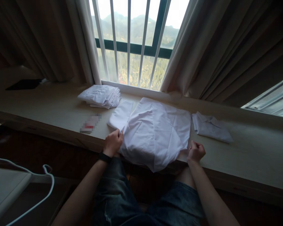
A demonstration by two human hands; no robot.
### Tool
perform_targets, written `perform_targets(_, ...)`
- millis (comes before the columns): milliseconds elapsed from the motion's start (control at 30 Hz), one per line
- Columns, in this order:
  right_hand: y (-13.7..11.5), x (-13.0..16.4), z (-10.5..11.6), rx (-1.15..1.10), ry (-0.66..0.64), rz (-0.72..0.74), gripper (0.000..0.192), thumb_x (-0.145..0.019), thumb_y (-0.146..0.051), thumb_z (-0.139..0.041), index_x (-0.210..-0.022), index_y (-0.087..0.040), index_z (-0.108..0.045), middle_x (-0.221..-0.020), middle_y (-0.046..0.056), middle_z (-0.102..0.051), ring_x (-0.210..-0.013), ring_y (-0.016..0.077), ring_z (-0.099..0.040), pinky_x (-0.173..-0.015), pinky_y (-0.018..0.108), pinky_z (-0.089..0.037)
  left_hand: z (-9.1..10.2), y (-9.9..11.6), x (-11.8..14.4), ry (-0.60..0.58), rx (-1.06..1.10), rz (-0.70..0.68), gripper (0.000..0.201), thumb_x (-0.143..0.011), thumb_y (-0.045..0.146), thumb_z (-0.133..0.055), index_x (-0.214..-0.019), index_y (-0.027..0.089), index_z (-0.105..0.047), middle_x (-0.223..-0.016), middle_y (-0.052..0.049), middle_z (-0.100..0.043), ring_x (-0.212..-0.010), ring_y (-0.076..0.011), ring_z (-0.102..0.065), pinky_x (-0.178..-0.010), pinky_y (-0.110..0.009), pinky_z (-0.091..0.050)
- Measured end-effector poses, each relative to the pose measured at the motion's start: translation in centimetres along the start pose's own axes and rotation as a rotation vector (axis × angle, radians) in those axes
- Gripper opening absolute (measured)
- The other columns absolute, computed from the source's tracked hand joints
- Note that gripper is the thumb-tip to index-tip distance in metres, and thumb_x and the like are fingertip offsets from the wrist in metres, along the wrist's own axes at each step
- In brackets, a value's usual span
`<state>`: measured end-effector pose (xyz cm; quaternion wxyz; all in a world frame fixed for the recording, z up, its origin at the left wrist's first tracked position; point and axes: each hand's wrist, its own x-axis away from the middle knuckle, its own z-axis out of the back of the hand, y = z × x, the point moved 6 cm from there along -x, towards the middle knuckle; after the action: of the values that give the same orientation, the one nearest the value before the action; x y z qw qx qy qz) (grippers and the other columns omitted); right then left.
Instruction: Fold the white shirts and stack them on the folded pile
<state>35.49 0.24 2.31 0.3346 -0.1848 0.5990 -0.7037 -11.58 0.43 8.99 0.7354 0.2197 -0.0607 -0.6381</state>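
A white shirt [159, 131] lies spread across the pale ledge, its lower edge drooping over the front. My left hand [113, 142], with a dark band on the wrist, is closed on the shirt's near left edge, fingers pinched. At the near right edge my right hand [196, 151] is also closed, curled at the cloth's side; its fingertips are partly hidden. Part of a flat folded white section [120, 114] shows left of the shirt; whether it belongs to the same garment I cannot tell.
Folded white garments [100, 95] are stacked at the back left of the ledge [254, 150]. One folded white shirt [210, 127] lies on the right. Nearby are a blurred-out item [90, 123], a dark flat object [24, 84] and, lower left, a white hanger [50, 185]. Curtains frame a barred window.
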Motion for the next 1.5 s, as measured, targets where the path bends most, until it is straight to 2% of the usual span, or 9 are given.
perform_targets(67, -1.9, 3.2, -3.4, -0.117, -0.098, -0.057, 0.04, -0.077, -0.059, -0.064, -0.086, -0.02, -0.058, -0.056, -0.002, -0.055, -0.044, 0.0127, -0.05, -0.039, 0.023, -0.035, -0.2, 2.3, 2.5, 0.072, 0.008, -0.165, 0.033, -0.1, 0.039, -0.041, -0.087, 0.019, -0.063, -0.104, -0.013, -0.067, -0.096, -0.024, -0.062, -0.087, -0.034, -0.044)
perform_targets(267, -9.0, 15.5, -19.4, -0.094, -1.02, -0.113, 0.048, -0.08, -0.055, -0.066, -0.111, -0.019, -0.059, -0.089, 0.007, -0.072, -0.082, 0.021, -0.071, -0.068, 0.03, -0.055, -3.7, 5.5, 6.8, 0.135, 0.064, -0.462, 0.01, -0.09, 0.021, -0.056, -0.098, 0.018, -0.059, -0.129, -0.017, -0.058, -0.117, -0.0287, -0.056, -0.101, -0.043, -0.048)
perform_targets(467, -13.4, 17.6, -24.3, 0.694, -0.917, 0.401, 0.033, -0.088, -0.04, -0.061, -0.114, -0.021, -0.066, -0.107, 0.012, -0.073, -0.104, 0.028, -0.068, -0.09, 0.038, -0.05, -5.5, 4.6, 8.0, 0.131, 0.028, -0.491, 0.018, -0.084, 0.014, -0.058, -0.101, 0.018, -0.058, -0.119, -0.014, -0.062, -0.113, -0.0303, -0.058, -0.11, -0.055, -0.043)
perform_targets(633, -15.2, 19.1, -26.2, 0.843, -0.938, 0.629, 0.028, -0.092, -0.03, -0.052, -0.109, -0.018, -0.07, -0.106, 0.016, -0.072, -0.106, 0.0294, -0.067, -0.091, 0.039, -0.047, -6.7, 3.9, 8.4, 0.11, 0.061, -0.506, 0.025, -0.088, 0.011, -0.051, -0.111, 0.016, -0.057, -0.13, -0.017, -0.059, -0.125, -0.0312, -0.054, -0.112, -0.056, -0.039)
perform_targets(733, -14.7, 18.9, -28.6, 0.651, -1.059, 0.487, 0.035, -0.086, -0.033, -0.062, -0.117, -0.02, -0.069, -0.109, 0.011, -0.072, -0.106, 0.0264, -0.065, -0.092, 0.035, -0.047, -7.1, 4.0, 8.4, 0.078, 0.062, -0.506, 0.028, -0.089, 0.012, -0.05, -0.117, 0.016, -0.055, -0.133, -0.016, -0.056, -0.129, -0.0322, -0.051, -0.112, -0.056, -0.039)
perform_targets(900, -12.3, 18.2, -32.2, 0.246, -1.158, -0.187, 0.048, -0.072, -0.021, -0.071, -0.12, -0.016, -0.068, -0.084, 0.004, -0.068, -0.073, 0.0184, -0.061, -0.068, 0.029, -0.048, -6.1, 4.3, 8.1, 0.02, 0.037, -0.435, 0.016, -0.089, 0.011, -0.048, -0.101, 0.019, -0.056, -0.117, -0.013, -0.058, -0.117, -0.0306, -0.055, -0.108, -0.055, -0.043)
perform_targets(1133, -14.4, 18.6, -34.4, -0.438, -1.294, -0.624, 0.061, -0.065, -0.013, -0.069, -0.125, -0.021, -0.061, -0.08, -0.002, -0.067, -0.066, 0.0145, -0.061, -0.064, 0.028, -0.053, -6.5, 4.2, 8.1, -0.047, -0.023, -0.457, 0.013, -0.088, 0.011, -0.048, -0.095, 0.017, -0.057, -0.099, -0.012, -0.062, -0.113, -0.0315, -0.057, -0.109, -0.055, -0.042)
perform_targets(1267, -19.2, 15.2, -33.8, -0.776, -1.266, -0.608, 0.05, -0.068, -0.016, -0.074, -0.117, -0.022, -0.062, -0.085, -0.002, -0.072, -0.076, 0.0174, -0.067, -0.072, 0.031, -0.057, -6.9, 4.0, 8.0, -0.005, -0.011, -0.452, 0.017, -0.09, 0.011, -0.046, -0.102, 0.016, -0.057, -0.113, -0.015, -0.063, -0.13, -0.0342, -0.05, -0.112, -0.055, -0.04)
perform_targets(1500, -24.7, 6.4, -23.3, -1.17, -0.927, -0.265, 0.024, -0.077, -0.026, -0.075, -0.101, -0.025, -0.072, -0.099, -0.001, -0.074, -0.102, 0.0184, -0.067, -0.099, 0.036, -0.054, -5.3, 1.6, 6.7, 0.15, 0.03, -0.318, 0.029, -0.088, 0.012, -0.051, -0.116, 0.017, -0.05, -0.125, -0.017, -0.062, -0.12, -0.0292, -0.059, -0.099, -0.045, -0.05)
